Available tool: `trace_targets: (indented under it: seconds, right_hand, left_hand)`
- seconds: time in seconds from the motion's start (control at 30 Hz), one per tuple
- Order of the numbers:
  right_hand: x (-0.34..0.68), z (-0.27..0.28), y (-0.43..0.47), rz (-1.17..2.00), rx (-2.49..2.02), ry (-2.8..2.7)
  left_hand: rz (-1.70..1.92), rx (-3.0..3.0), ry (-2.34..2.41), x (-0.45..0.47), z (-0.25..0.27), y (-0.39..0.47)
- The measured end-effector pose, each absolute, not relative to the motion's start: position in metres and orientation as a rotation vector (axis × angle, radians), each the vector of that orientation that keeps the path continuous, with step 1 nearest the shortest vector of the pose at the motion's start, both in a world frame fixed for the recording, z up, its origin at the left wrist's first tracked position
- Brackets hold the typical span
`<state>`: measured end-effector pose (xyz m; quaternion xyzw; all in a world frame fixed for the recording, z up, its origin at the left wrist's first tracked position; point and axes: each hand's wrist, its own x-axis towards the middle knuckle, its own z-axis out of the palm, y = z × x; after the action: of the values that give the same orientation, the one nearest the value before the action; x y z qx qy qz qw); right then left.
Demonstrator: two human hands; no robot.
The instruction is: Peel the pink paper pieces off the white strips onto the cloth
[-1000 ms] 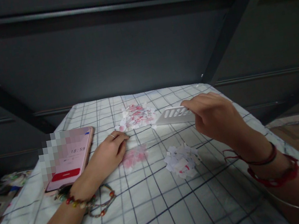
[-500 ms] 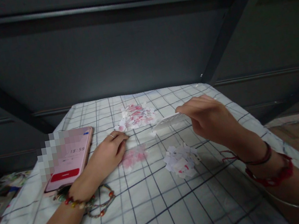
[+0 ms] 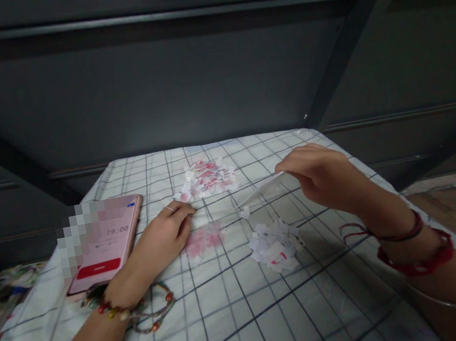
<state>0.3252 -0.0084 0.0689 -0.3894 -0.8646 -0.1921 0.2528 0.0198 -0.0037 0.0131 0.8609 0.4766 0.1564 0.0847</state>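
My right hand is raised above the table's right half. Its thumb and fingers pinch one end of a thin white sheet, seen nearly edge-on and slanting down to the left. A small white paper piece is at its lower end. My left hand rests low over the cloth with curled fingers and thumb drawn together; whatever is between them is hidden. Beside its fingertips lies a pile of pinkish, see-through pieces. A heap of white paper scraps, one with red marks, lies below the sheet.
A pink-and-white heap of scraps lies toward the table's far side. At left, a pink phone showing 19:00 lies by my left wrist. A checked cloth covers the table. A dark panel rises behind it.
My right hand has shifted slightly right, and the white sheet has turned more edge-on. The small white piece at its lower end shows more plainly. My left hand stays put.
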Motion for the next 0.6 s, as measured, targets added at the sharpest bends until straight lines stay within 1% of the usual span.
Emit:
trace_targets:
  seconds: [0.1, 0.2, 0.33, 0.6]
  right_hand:
    - [0.333, 0.074, -0.01, -0.5, -1.01, -2.341]
    - [0.338, 0.075, -0.009, -0.619, -1.019, -2.248]
    - [0.335, 0.065, -0.004, -0.767, -1.166, -2.154]
    - [0.321, 0.056, -0.002, -0.819, -1.217, -2.258]
  left_hand:
    - [0.474, 2.569, 1.422, 0.02, 0.013, -0.004]
    - [0.478, 2.568, 1.434, 0.02, 0.013, -0.004]
    - [0.488, 2.565, 1.443, 0.02, 0.013, -0.004]
    - [0.481, 2.565, 1.435, 0.02, 0.012, -0.003]
